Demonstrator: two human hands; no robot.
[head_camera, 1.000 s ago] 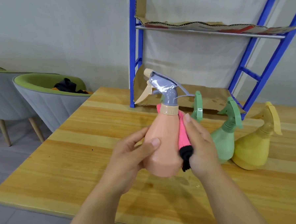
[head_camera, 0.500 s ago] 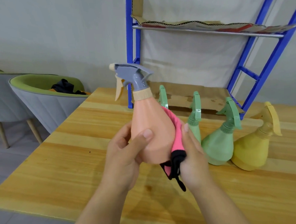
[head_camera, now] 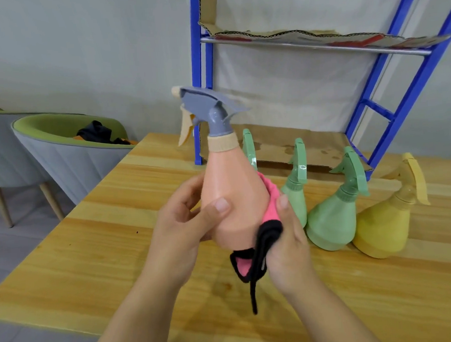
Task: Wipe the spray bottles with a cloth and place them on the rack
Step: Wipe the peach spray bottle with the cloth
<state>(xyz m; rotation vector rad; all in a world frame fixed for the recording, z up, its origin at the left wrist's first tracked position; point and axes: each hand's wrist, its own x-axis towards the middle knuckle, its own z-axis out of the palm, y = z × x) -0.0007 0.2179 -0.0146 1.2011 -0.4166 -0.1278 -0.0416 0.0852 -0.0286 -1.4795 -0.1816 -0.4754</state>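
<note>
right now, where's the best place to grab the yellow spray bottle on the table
Probably the slim neck of the yellow spray bottle, coming from the right: it stands on its base, the body is wide, and a green bottle crowds its left.

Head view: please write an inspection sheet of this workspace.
Surface: wooden table with a faint stain.
Job's things: peach bottle held up; green bottles and a yellow bottle on the table; blue rack behind, no bottle seen on it.
Clutter: cardboard on the rack shelves.
Hands: left hand grips the peach bottle; right hand holds pink cloth against it.
Cables: nothing seen.
Surroundings: two chairs, dark clothing on one.
</note>
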